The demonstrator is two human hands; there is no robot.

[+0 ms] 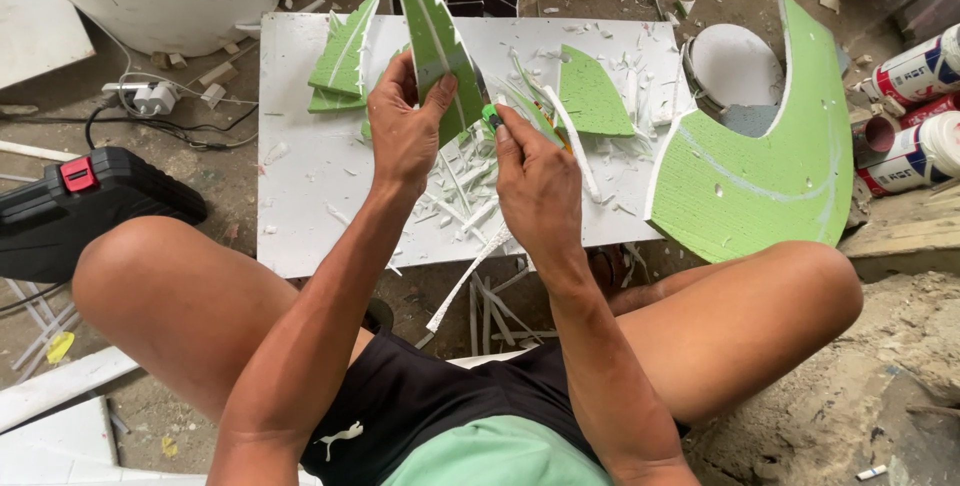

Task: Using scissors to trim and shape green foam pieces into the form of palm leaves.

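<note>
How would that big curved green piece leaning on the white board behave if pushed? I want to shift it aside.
The big curved green piece looks like foam sheet with a white cut edge, so probably light and stiff. Pitted and thin-tipped, it may snap. Leaning, it could slide off the white board.

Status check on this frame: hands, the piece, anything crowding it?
Left hand gripping green leaf-shaped foam piece, held upright. Right hand closed on small cutter at its edge. White offcuts litter the white board; large green curved panel alongside.

Foam pieces spread on a low board (300,196)

A leaf-shaped piece (435,36) is held above the board's middle; stacked pieces (342,61) lie behind-left, a large curved piece (760,166) overhangs the right edge, cans (915,111) beyond
</note>
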